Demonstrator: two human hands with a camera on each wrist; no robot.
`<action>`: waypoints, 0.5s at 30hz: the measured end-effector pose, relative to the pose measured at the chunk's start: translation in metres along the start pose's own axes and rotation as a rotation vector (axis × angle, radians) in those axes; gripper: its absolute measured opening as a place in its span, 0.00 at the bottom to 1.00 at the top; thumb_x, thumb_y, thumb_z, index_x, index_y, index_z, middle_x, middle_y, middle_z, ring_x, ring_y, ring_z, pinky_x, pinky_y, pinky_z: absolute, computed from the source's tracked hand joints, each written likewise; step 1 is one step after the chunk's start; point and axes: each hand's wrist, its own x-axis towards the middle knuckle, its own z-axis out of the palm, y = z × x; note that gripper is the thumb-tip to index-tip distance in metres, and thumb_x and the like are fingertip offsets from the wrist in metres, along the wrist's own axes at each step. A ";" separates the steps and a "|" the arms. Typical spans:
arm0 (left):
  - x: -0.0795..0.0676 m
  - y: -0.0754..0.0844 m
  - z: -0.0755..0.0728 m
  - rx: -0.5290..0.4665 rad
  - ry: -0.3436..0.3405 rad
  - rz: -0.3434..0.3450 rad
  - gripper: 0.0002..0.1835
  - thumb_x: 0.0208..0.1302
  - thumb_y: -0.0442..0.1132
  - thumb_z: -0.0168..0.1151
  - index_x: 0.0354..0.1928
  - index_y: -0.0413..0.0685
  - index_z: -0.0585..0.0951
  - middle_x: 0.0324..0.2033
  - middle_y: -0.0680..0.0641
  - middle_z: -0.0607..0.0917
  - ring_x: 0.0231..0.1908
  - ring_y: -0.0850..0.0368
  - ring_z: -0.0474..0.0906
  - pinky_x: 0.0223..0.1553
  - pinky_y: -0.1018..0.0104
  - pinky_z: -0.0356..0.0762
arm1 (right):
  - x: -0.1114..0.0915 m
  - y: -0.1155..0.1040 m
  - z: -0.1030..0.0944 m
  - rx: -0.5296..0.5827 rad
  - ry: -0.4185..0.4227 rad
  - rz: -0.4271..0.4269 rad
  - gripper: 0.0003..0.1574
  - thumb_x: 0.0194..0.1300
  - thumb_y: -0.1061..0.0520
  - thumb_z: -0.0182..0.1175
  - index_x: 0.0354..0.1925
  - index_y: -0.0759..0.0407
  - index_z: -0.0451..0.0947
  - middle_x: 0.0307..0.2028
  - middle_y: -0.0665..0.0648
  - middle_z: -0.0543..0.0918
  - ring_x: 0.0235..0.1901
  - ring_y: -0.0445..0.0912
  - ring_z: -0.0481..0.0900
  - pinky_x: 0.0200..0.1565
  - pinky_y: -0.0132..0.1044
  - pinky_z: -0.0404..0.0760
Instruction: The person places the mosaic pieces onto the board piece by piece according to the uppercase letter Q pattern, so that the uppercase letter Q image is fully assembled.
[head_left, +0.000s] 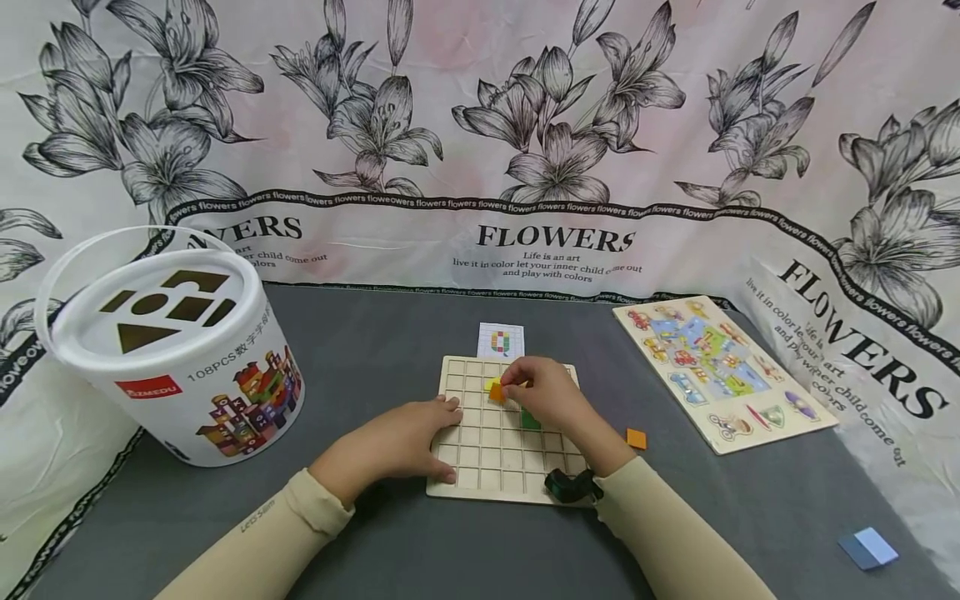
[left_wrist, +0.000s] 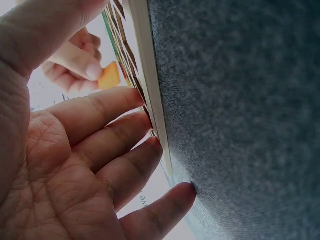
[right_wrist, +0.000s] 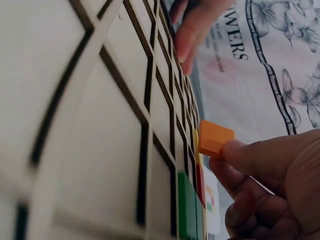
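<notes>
My right hand [head_left: 551,398] pinches a small square orange tile [right_wrist: 215,137] between thumb and fingers, over the upper part of a wooden grid board [head_left: 480,454]. In the right wrist view, a green tile [right_wrist: 188,205], a red tile [right_wrist: 200,181] and a sliver of yellow sit in the grid close by. The head view shows the yellow tile [head_left: 489,384] beside the held one, and green [head_left: 530,420] under the right hand, which hides part of the grid. Along the board's left edge, my left hand [head_left: 397,437] rests with extended fingers [left_wrist: 127,135] touching the rim.
Behind the board lies a pattern card [head_left: 486,332] with a coloured figure. A loose orange tile [head_left: 636,438] is right of the board, with blue pieces [head_left: 868,548] farther out. A picture puzzle board [head_left: 720,375] lies back right; a white lidded bucket [head_left: 187,358] stands left.
</notes>
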 end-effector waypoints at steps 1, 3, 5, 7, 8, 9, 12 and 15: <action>0.001 0.000 0.000 0.003 0.001 0.000 0.46 0.60 0.50 0.85 0.78 0.44 0.76 0.81 0.44 0.72 0.83 0.45 0.64 0.82 0.47 0.65 | 0.001 -0.001 0.003 -0.011 -0.003 -0.011 0.03 0.76 0.59 0.69 0.43 0.57 0.88 0.42 0.53 0.89 0.37 0.46 0.80 0.39 0.39 0.81; 0.001 0.001 0.000 0.006 0.001 -0.002 0.46 0.60 0.51 0.85 0.78 0.44 0.76 0.81 0.44 0.72 0.83 0.45 0.64 0.82 0.47 0.65 | 0.003 -0.002 0.006 -0.022 -0.009 -0.013 0.03 0.75 0.58 0.70 0.42 0.57 0.88 0.40 0.52 0.89 0.38 0.46 0.81 0.41 0.41 0.82; 0.002 0.001 0.000 0.009 -0.001 -0.004 0.46 0.60 0.51 0.85 0.78 0.44 0.76 0.81 0.44 0.72 0.83 0.45 0.64 0.82 0.47 0.65 | 0.004 -0.003 0.008 -0.035 -0.008 -0.014 0.03 0.75 0.58 0.71 0.42 0.57 0.88 0.40 0.52 0.89 0.39 0.46 0.82 0.44 0.43 0.83; 0.002 0.001 0.000 0.008 -0.004 -0.004 0.47 0.60 0.51 0.85 0.78 0.44 0.76 0.81 0.44 0.71 0.83 0.45 0.64 0.82 0.47 0.65 | 0.004 -0.003 0.009 -0.043 -0.007 -0.019 0.03 0.75 0.58 0.71 0.42 0.57 0.89 0.40 0.51 0.89 0.39 0.45 0.83 0.45 0.43 0.84; 0.001 0.002 -0.001 0.007 -0.003 -0.003 0.47 0.60 0.50 0.85 0.78 0.44 0.76 0.81 0.43 0.72 0.83 0.44 0.64 0.82 0.47 0.65 | 0.005 -0.003 0.009 -0.042 -0.007 -0.017 0.02 0.75 0.58 0.71 0.43 0.56 0.89 0.40 0.51 0.89 0.39 0.45 0.83 0.45 0.43 0.84; 0.001 0.002 -0.001 0.007 -0.005 -0.004 0.47 0.60 0.50 0.85 0.78 0.43 0.76 0.81 0.43 0.71 0.83 0.44 0.63 0.82 0.47 0.64 | 0.005 -0.003 0.010 -0.042 -0.007 -0.021 0.02 0.74 0.58 0.71 0.43 0.56 0.90 0.40 0.51 0.89 0.39 0.45 0.83 0.45 0.43 0.84; 0.001 0.002 -0.002 0.003 -0.008 -0.007 0.47 0.60 0.50 0.85 0.78 0.43 0.76 0.81 0.43 0.71 0.83 0.44 0.63 0.83 0.47 0.64 | 0.005 -0.003 0.010 -0.045 -0.019 -0.035 0.02 0.74 0.58 0.71 0.43 0.55 0.90 0.41 0.51 0.89 0.38 0.45 0.81 0.44 0.41 0.82; 0.001 0.002 -0.002 0.002 -0.014 -0.008 0.46 0.60 0.50 0.84 0.78 0.44 0.76 0.81 0.44 0.71 0.83 0.45 0.63 0.83 0.47 0.64 | 0.005 -0.001 0.011 -0.055 -0.033 -0.045 0.02 0.74 0.59 0.72 0.43 0.55 0.91 0.41 0.51 0.89 0.38 0.45 0.80 0.44 0.40 0.81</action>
